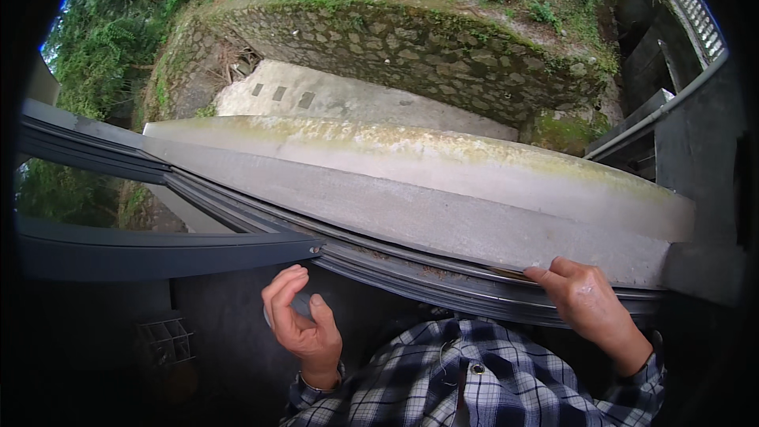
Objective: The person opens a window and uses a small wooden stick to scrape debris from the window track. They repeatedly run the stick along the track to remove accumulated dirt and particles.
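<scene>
My right hand [581, 296] pinches a thin, flat tool [509, 273] between thumb and fingers, its tip lying in the dark metal window track [409, 270]. What kind of tool it is cannot be told. Brown debris [436, 273] lies in the grooves left of the tool. To the left, my left hand [303, 320] is raised with curled fingers near the end of the dark sliding sash frame [237, 252]. Behind that hand shows part of a pale, rounded thing [301, 305]; whether the hand holds it is unclear.
Beyond the track runs a grey concrete sill [379, 201], then a mossy ledge [415, 142] with a drop behind it. A stone retaining wall [415, 47] stands outside. At the right is a pale pipe [652, 110]. A wire rack [167, 338] sits low at the left indoors.
</scene>
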Motion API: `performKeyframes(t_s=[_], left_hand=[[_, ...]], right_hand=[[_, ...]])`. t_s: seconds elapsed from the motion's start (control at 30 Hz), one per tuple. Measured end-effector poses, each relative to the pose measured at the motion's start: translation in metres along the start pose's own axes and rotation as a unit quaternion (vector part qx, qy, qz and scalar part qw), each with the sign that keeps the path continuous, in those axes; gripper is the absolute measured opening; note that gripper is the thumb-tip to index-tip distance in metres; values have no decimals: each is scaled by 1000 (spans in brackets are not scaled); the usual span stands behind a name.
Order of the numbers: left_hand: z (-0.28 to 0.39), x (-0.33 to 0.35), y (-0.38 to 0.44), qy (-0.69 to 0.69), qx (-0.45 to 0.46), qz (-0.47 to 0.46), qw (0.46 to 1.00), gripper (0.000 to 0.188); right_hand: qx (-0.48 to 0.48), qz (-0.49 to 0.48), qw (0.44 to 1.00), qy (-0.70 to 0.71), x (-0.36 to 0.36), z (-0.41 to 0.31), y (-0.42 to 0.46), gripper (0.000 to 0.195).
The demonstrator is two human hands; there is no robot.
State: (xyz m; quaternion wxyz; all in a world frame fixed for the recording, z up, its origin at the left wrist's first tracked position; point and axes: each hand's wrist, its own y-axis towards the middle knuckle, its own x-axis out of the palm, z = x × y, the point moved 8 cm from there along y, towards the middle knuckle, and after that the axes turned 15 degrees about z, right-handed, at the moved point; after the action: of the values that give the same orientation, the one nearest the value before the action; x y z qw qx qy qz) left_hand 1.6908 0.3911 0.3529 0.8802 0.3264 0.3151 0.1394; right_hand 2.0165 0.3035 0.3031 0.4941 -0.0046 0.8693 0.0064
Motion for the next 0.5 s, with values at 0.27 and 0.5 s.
performKeyframes(t_s=[0.27,0.5], left_hand=[[-53,-11,-53,97,-171,34,980,27],[-143,-36,-119,159,-280,-24,946,23]], right_hand=[[-242,-29,969,35,33,-74,81,27],[-321,68,942,-75,88,-154,126,28]])
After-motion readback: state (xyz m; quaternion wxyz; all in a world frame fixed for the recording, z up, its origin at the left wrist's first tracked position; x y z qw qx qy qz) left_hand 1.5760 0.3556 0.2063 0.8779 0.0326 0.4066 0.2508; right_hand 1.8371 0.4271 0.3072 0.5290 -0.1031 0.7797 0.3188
